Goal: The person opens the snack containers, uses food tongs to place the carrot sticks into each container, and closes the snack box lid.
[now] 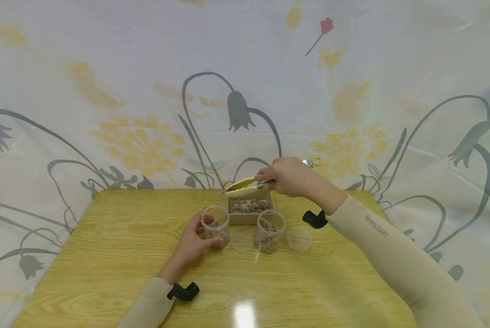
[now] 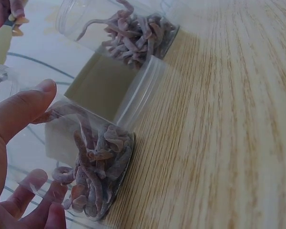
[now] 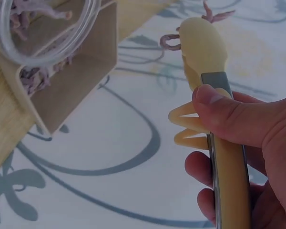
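In the head view my left hand (image 1: 191, 242) grips a clear round jar (image 1: 215, 223), thumb on the near side and fingers round the far side. Several greyish-brown dried strips (image 2: 97, 167) lie in its bottom. My right hand (image 1: 291, 176) holds yellow-tipped tongs (image 1: 242, 186) above the back of a beige box (image 1: 244, 219), pointing left toward the jar. A few curled strips (image 3: 170, 42) stick out of the closed tong tips in the right wrist view. More strips (image 1: 249, 206) fill the box's bottom.
A second clear jar (image 1: 268, 237), partly filled with strips, stands right of the held jar. One clear disc lid (image 1: 242, 241) lies between the jars, another lid (image 1: 299, 239) right of them. A patterned cloth (image 1: 146, 91) hangs behind the wooden table (image 1: 138, 218).
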Available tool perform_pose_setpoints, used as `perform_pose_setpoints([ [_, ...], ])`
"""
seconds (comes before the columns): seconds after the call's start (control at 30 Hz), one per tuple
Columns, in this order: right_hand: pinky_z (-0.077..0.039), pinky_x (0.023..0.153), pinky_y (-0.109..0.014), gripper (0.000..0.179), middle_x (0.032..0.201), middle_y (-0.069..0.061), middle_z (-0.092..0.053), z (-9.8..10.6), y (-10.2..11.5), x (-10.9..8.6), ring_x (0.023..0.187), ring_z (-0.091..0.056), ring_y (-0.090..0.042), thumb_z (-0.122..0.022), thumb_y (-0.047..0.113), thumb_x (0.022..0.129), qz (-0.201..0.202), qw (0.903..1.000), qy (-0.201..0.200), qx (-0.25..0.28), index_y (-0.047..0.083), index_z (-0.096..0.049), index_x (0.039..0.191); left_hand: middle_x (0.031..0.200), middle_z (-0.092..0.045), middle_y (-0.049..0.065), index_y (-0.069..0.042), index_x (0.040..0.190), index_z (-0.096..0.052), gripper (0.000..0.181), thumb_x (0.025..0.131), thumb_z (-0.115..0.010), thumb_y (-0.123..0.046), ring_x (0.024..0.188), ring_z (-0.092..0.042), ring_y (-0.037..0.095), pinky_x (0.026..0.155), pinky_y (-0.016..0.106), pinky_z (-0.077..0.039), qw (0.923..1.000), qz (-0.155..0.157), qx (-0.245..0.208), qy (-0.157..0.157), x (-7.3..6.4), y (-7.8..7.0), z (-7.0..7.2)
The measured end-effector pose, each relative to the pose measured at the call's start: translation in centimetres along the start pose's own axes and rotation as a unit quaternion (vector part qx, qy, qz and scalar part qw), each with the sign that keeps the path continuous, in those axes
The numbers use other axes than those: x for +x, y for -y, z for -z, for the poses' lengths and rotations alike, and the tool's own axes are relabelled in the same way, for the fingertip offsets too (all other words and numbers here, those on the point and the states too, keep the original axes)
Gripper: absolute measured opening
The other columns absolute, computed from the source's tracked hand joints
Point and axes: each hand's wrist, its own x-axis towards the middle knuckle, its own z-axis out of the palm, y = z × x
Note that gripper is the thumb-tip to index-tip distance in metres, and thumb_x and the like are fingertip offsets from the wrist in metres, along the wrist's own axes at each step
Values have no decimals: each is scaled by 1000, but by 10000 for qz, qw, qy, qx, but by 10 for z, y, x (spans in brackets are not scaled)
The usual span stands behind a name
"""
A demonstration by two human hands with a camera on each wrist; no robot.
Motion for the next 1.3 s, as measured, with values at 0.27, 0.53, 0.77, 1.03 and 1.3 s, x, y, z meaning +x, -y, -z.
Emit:
perform_pose_setpoints([
  [0.27,-49,57,-32,28,97,9,-72,-3,24,6,69,-56,-19,-84,22,81,1034,9863,-659,-1102,24,-78,108,128,-51,29,2,150,-36,85,79,-81,5,123,-50,47,104,64,-36,10000,-12,-20,53,-5,-25,1],
  [0.53,-44,57,-29,24,91,9,-71,-10,41,11,67,-53,-18,-76,8,88,1476,9648,-874,-1995,26,-79,103,141,-42,27,1,152,-34,86,80,-81,3,125,-49,47,106,60,-37,9998,157,-20,115,-4,-23,1],
  [0.77,-43,63,-29,23,96,10,-69,-12,57,14,77,-57,-18,-77,14,89,1499,9458,-639,-2809,30,-77,106,144,-42,19,-11,154,-37,90,79,-85,-7,125,-52,40,106,57,-39,9999,74,-114,90,1,2,1],
  [1.03,-47,72,-31,27,107,9,-69,-14,65,15,86,-60,-20,-76,15,89,1477,9357,-396,-3178,30,-76,112,142,-45,16,-14,154,-37,92,77,-88,-12,124,-53,36,105,56,-40,9999,14,-106,86,0,4,2],
  [1.3,-48,76,-32,26,112,9,-69,-17,72,19,92,-60,-19,-76,19,89,1597,9247,-351,-3437,32,-76,111,135,-48,23,-8,152,-39,86,79,-84,-3,122,-53,40,105,57,-40,9999,33,-93,113,-6,-27,3],
])
